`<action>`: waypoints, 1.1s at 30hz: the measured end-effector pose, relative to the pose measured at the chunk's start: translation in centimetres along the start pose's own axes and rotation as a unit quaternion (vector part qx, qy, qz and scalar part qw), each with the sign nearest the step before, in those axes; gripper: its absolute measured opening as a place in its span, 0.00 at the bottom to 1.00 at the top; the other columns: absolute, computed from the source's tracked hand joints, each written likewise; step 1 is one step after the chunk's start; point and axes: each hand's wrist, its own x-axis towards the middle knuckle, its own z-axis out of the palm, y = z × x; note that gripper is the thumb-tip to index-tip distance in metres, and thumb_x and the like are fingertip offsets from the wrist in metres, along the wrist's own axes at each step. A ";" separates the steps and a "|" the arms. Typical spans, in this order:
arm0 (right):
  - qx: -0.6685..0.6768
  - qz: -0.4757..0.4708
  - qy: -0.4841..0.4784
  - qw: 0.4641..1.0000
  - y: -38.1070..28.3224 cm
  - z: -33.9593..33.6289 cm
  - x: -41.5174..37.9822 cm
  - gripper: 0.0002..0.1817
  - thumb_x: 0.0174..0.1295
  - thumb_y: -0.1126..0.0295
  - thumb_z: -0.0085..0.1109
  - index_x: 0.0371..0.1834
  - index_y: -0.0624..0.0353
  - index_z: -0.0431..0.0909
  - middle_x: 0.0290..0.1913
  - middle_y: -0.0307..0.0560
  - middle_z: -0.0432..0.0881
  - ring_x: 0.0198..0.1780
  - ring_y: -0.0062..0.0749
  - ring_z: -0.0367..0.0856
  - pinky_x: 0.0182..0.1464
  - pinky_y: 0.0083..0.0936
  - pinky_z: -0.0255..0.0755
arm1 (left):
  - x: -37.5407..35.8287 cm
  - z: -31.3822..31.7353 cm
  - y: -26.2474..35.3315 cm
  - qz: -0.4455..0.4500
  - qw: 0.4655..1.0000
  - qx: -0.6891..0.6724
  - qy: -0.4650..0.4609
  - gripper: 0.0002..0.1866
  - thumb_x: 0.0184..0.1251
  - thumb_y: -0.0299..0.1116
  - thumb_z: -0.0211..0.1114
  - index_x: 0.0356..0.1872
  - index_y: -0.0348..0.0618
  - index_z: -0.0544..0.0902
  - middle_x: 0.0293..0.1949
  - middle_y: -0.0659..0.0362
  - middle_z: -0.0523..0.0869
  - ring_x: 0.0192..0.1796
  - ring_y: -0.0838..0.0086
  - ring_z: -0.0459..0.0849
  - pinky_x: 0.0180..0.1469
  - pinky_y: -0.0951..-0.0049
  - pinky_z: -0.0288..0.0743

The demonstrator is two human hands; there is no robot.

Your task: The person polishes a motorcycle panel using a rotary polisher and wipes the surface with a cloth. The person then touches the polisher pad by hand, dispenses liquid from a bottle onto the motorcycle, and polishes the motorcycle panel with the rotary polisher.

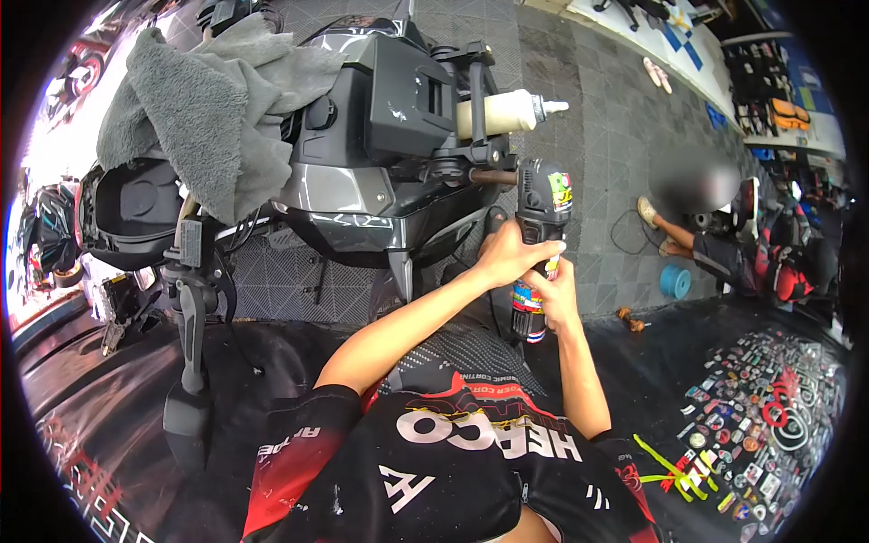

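Note:
My left hand (511, 260) wraps around the upper grip of a black power tool (541, 195) covered in colourful stickers. Just below it, my right hand (555, 288) closes on the same tool. The tool's head meets a brown-metal shaft (493, 176) on a dark grey and black motorcycle (335, 195). A cream bottle (498, 114) with a clear nozzle lies across the motorcycle's end, above the tool. Over the motorcycle's middle is draped a grey towel (195, 109). My fingers hide part of the tool's grip.
On the right, a person (720, 253) sits low on the tiled floor near a blue round object (673, 281). A small orange-brown object (631, 319) lies nearer me. Yellow-green straps (683, 475) rest on the black mat beside many stickers. Shelves (774, 90) stand at the back right.

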 end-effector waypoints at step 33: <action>-0.035 -0.067 0.013 0.997 0.3 2.7 -1.7 0.15 0.56 0.73 0.75 0.44 0.66 0.83 0.38 0.42 0.89 0.38 0.24 0.87 0.43 0.27 0.81 | -2.7 -1.3 0.7 0.019 0.999 -0.028 0.002 0.27 0.65 0.40 0.79 0.59 0.37 0.82 0.52 0.56 0.89 0.55 0.70 0.85 0.64 0.62 0.78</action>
